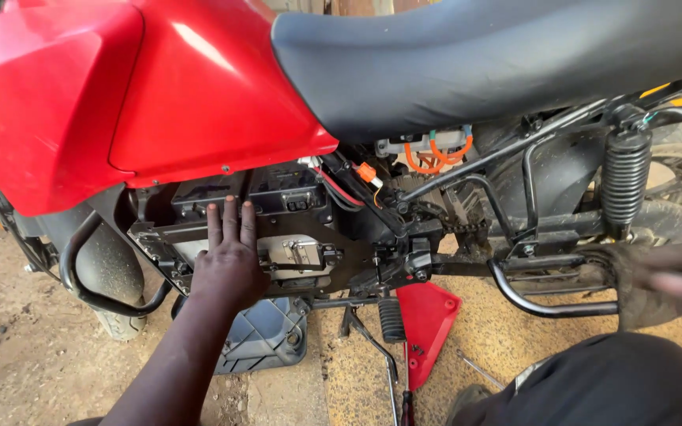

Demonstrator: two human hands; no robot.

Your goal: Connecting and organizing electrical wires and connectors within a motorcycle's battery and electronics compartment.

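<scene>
1. Head view: a red motorcycle (120,102) is being viewed from above and from the side, with its black seat (475,63) at the top and its side cover taken off, so that the black battery housing (278,197) under the red tank panel is being shown open.

2. The left hand (229,264) is being laid flat against the black mounting plate (325,260) in front of that housing. Its fingers (230,225) are being held straight and close together, pointing up, with nothing pinched between them; the thumb cannot be made out.

3. Just to the right of that hand, a small silver latch bracket (301,251) is being left uncovered on the plate.

4. The right hand (676,280) is being seen only as a blur at the right edge, near the black rear shock spring (623,181); whether its fingers are spread or curled cannot be told, and nothing is being seen in it.

5. On the sandy ground below, a red triangular side panel (428,319) is lying beside the footpeg (391,318), and a grey plastic cover (266,335) is lying under the left forearm. Orange wiring (436,151) is hanging under the seat.

6. Judged from this: the plate is probably being steadied or pressed home. This is best done with even palm pressure, with the fingers kept away from the orange and red cables and the latch kept in sight.
</scene>
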